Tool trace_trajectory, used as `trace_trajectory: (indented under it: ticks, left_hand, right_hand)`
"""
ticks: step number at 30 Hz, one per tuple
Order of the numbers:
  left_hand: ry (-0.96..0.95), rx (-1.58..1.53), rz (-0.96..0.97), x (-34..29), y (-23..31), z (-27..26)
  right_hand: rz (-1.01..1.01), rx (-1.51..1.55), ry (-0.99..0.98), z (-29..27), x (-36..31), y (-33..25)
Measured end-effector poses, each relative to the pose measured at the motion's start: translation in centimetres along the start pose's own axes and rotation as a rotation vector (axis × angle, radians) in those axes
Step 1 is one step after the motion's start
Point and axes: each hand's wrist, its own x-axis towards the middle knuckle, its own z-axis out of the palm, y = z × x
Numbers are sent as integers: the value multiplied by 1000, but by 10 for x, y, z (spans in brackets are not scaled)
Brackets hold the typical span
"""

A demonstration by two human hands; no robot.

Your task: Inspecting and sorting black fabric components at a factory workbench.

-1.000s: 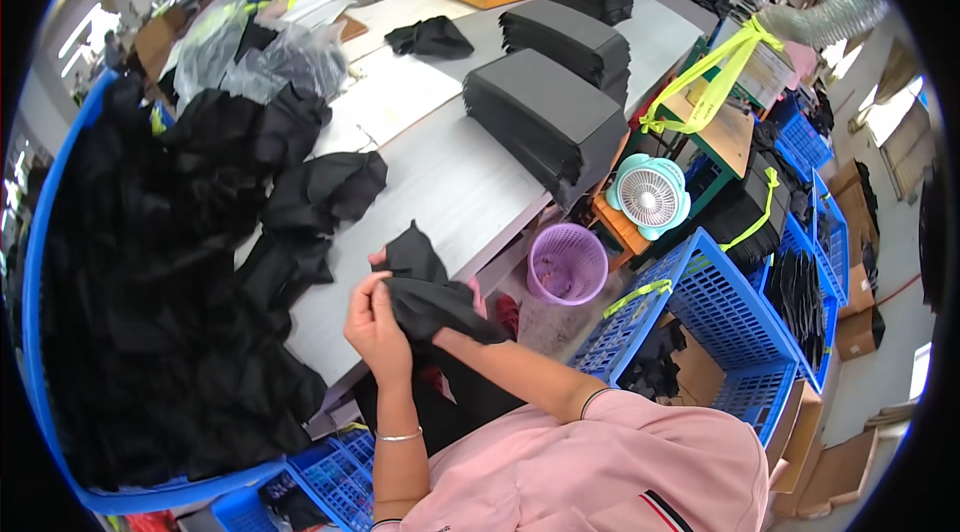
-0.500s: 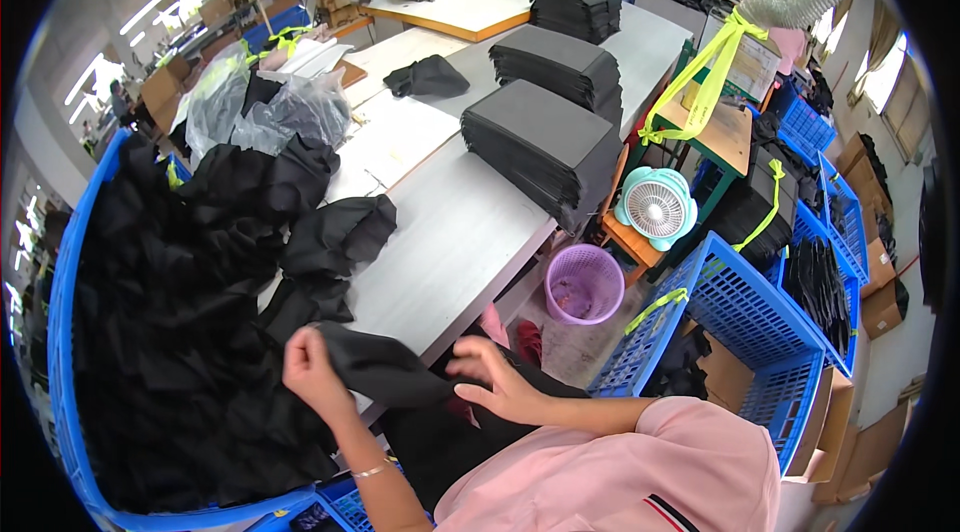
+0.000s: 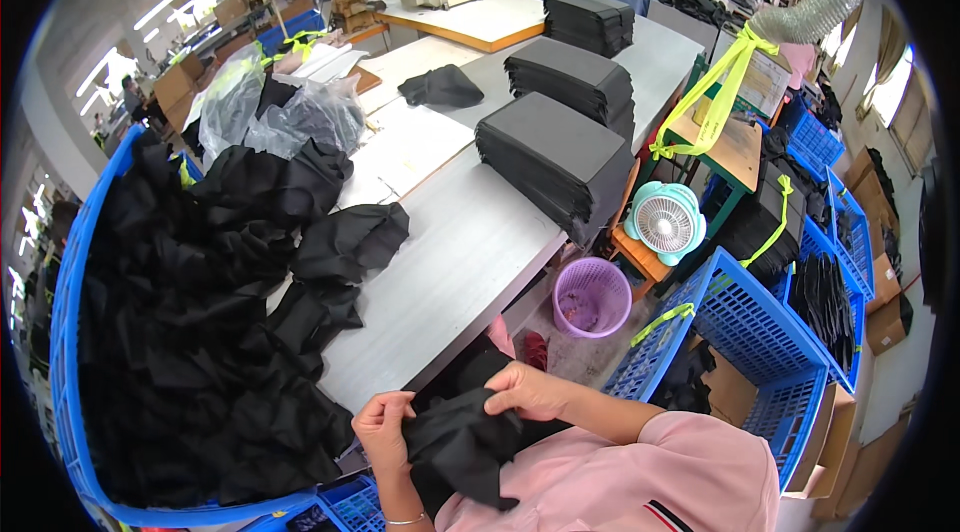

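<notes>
At the far left a blue bin (image 3: 66, 332) brims with a black heap (image 3: 190, 352), some of it spilling onto the desk (image 3: 455, 222). Just right of the bin, below the desk's near edge, the left hand (image 3: 384, 426) pinches one edge of a black cloth (image 3: 462, 444) between thumb and fingers. The cloth hangs in front of the person's body, its lower part loose in folds. The right hand (image 3: 528, 391) grips its upper right edge, so the hands are apart, joined only by the cloth. The step seems to be spreading or straightening this piece; the next move would call for holding both pinches and easing the folds flat. Farther right are neat black stacks (image 3: 545, 137), a purple basket (image 3: 592, 302) and a blue crate (image 3: 770, 332).
</notes>
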Motion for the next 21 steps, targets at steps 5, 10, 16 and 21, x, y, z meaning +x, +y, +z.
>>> trace_trajectory:
  ticks: [5, 10, 16, 21]
  left_hand:
    - [-264, -467, -653, -34, -25, 14]
    - [-474, -525, -689, -76, -41, 23]
    - [-382, -474, -651, -65, -52, 23]
    - [-280, -399, -565, -44, -52, 26]
  right_hand:
    - [-192, -39, 42, 3, 13, -5]
    - [-394, -1129, -23, 8, 51, 21]
    - [-146, -906, -220, 22, 64, 104]
    - [-107, -857, -239, 14, 70, 110]
